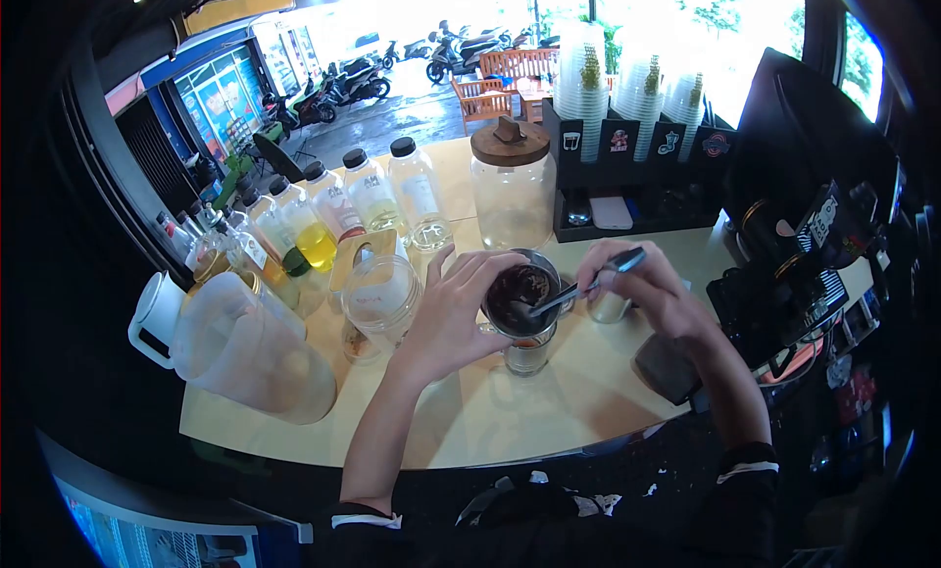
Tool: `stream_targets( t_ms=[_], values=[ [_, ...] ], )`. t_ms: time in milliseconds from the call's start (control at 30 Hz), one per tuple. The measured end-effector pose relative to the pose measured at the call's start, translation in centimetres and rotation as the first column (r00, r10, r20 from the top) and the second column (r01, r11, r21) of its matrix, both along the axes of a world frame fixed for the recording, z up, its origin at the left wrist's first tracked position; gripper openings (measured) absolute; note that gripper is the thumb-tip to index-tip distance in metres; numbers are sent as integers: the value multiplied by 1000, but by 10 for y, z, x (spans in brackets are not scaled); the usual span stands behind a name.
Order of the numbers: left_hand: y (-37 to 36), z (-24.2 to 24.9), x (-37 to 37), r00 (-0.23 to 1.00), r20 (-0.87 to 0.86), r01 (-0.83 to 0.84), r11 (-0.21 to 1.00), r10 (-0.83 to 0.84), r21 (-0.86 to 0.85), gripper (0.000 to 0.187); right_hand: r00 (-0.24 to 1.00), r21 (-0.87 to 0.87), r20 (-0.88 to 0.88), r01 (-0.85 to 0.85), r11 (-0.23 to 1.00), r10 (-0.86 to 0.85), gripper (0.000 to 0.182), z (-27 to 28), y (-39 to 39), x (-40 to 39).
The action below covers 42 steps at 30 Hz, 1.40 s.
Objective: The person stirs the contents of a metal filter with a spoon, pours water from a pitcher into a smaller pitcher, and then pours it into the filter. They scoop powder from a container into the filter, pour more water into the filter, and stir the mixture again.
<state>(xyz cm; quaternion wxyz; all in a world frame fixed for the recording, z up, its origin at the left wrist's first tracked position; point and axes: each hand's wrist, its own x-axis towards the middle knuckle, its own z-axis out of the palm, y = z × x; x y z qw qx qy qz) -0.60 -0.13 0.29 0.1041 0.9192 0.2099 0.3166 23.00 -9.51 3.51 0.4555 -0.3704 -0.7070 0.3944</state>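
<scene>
Near the middle of the counter, my left hand (461, 308) is wrapped round a dark metal cup (518, 318), which is tilted so its inside shows dark wet residue. My right hand (637, 279) grips a metal spoon (564, 298), its lower end inside the cup. Directly below the cup stands a small clear glass (527, 359) with something brownish in it. A clear plastic jar (380, 298) is just left of my left hand. Behind my right hand, a small pale container (609, 307) is partly hidden.
Several black-capped bottles (420, 196) line the counter's back left. A large pitcher (255, 347) lies at the left. Behind the cup stands a wooden-lidded glass jar (513, 191), beside a black rack (642, 161) of stacked cups. Dark equipment (755, 303) is at the right.
</scene>
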Motion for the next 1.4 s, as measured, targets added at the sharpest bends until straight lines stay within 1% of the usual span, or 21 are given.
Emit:
stream_targets(
  t_ms=[133, 200, 233, 300, 333, 400, 433, 500, 533, 567, 633, 667, 800, 900, 967, 1033, 1067, 1167, 1233, 1300, 1400],
  values=[
    [-1, 0, 1, 1000, -10, -3, 1000, 3, 12, 70, 1000, 53, 8, -18, 998, 17, 18, -1, 8, 1],
    [-2, 0, 2, 1000, -21, -19, 999, 20, 32, 70, 995, 61, 91, -40, 997, 34, 22, 3, 8, -1],
    [-2, 0, 1, 1000, -21, -20, 999, 21, 33, 70, 995, 62, 91, -41, 997, 35, 22, 4, 8, 0],
    [-2, 0, 0, 999, -4, -37, 999, 37, 32, 73, 999, 122, 35, 31, 992, -35, 17, 6, 7, 3],
    [-2, -1, 0, 999, -3, -38, 999, 38, 35, 73, 999, 125, 36, 30, 992, -34, 17, 5, 5, 1],
    [-1, -3, 0, 997, 33, -73, 997, 73, 14, 76, 992, 295, -9, 122, 948, -125, 9, -3, -1, -7],
    [-2, -3, 0, 997, 33, -75, 997, 75, 15, 76, 992, 296, -9, 120, 948, -123, 9, -4, -5, -10],
    [-2, -2, 3, 995, 41, -94, 996, 94, -4, 80, 910, 613, 199, 173, 771, -363, 15, -5, -14, -14],
    [-1, -3, 3, 995, 41, -92, 996, 92, -2, 80, 862, 688, 285, 120, 716, -419, 30, -12, -16, -12],
    [0, -6, 4, 994, 67, -88, 996, 88, 2, 80, 861, 689, 284, 123, 714, -422, 30, -19, -13, -12],
    [0, -7, 6, 993, 90, -79, 997, 78, 6, 80, 820, 866, 328, -63, 496, -469, 46, -29, -9, -12],
    [0, -6, 7, 991, 107, -79, 997, 77, 16, 80, 796, 853, 386, -116, 509, -466, 56, -30, -12, -12],
    [1, -9, 11, 993, 101, -64, 998, 63, 4, 79, 784, 840, 419, -143, 523, -458, 55, -34, -18, -13],
    [-3, -8, 14, 992, 115, -52, 999, 52, -3, 80, 763, 861, 399, -121, 495, -508, 56, -31, -15, -8],
    [-2, -10, 14, 993, 113, -45, 999, 44, 7, 81, 773, 848, 405, -118, 516, -489, 56, -31, -18, -9],
    [-1, -9, 14, 993, 111, -41, 999, 39, 17, 82, 794, 820, 448, -182, 543, -411, 56, -34, -22, -13],
    [-2, -9, 13, 995, 90, -36, 999, 35, 16, 82, 782, 818, 458, -186, 544, -422, 55, -34, -23, -14],
    [-6, -5, 13, 998, 61, -25, 1000, 24, 6, 83, 787, 827, 415, -117, 550, -457, 55, -26, -19, -7],
    [-5, -4, 12, 998, 58, -25, 1000, 24, 2, 83, 795, 816, 419, -119, 565, -438, 55, -26, -20, -8],
    [-2, -7, 12, 998, 52, -39, 999, 38, 18, 84, 773, 767, 512, -215, 605, -374, 56, -28, -24, -13],
    [-4, -8, 12, 996, 83, -31, 999, 30, 11, 84, 768, 797, 474, -166, 580, -431, 55, -27, -21, -9]
  ],
)
